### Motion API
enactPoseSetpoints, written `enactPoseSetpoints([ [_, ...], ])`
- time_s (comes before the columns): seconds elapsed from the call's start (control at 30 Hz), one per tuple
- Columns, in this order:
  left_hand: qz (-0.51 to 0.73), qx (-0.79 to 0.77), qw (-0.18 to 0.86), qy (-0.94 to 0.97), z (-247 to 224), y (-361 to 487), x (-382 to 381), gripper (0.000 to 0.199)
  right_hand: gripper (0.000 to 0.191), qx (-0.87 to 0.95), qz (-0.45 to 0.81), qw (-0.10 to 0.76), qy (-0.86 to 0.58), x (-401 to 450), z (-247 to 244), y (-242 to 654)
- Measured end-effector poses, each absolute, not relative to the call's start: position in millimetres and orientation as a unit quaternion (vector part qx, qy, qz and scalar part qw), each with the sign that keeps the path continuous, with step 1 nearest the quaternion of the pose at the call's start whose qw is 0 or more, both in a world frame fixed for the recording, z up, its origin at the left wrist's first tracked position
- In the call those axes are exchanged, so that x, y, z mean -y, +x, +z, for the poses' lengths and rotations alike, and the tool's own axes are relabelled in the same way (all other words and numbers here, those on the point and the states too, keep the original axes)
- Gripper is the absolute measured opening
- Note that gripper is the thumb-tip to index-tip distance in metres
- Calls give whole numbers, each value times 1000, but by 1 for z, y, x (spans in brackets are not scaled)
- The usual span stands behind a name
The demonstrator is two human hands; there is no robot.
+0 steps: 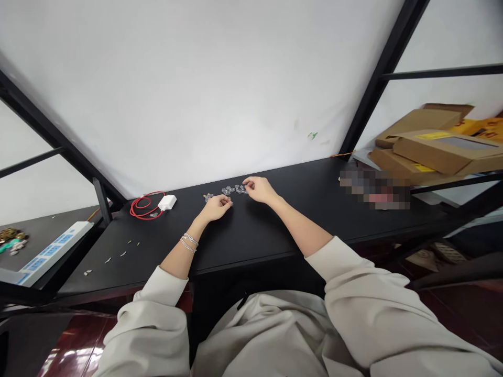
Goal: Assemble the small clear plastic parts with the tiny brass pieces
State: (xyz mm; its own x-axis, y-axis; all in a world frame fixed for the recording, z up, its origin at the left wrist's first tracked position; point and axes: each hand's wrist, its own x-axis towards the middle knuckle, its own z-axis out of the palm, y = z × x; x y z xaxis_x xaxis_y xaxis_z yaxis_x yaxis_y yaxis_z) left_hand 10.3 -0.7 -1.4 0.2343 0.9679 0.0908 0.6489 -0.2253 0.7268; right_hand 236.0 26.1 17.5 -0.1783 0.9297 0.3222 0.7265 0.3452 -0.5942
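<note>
Several small clear, plastic-looking pieces (228,190) lie in a loose cluster near the back of the black table. My left hand (216,208) is pinched closed, and a tiny clear bit shows at its fingertips. Just left of that hand lie a few more clear pieces (208,197). At the right end of the cluster is my right hand (259,189), its fingers curled in toward the thumb beside the nearest pieces (240,189). What those right fingertips hold, if anything, is too small to make out.
A white charger (167,202) with a coiled red cable (135,208) sits at the left. Small pale scraps (108,260) lie near the front left. A blurred-out item (375,189) is on the right, beside cardboard boxes (440,146). Black table (255,235) backs onto a white wall.
</note>
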Motion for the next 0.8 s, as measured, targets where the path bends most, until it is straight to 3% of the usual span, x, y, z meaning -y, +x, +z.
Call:
enactPoseSetpoints([
  [0.47, 313, -512, 321, 733, -6, 6, 0, 23, 17, 806, 272, 291, -437, -15, 4, 213],
  [0.8, 304, -514, 316, 737, -1, 8, 3, 34, 23, 636, 161, 419, -628, -24, 23, 239],
])
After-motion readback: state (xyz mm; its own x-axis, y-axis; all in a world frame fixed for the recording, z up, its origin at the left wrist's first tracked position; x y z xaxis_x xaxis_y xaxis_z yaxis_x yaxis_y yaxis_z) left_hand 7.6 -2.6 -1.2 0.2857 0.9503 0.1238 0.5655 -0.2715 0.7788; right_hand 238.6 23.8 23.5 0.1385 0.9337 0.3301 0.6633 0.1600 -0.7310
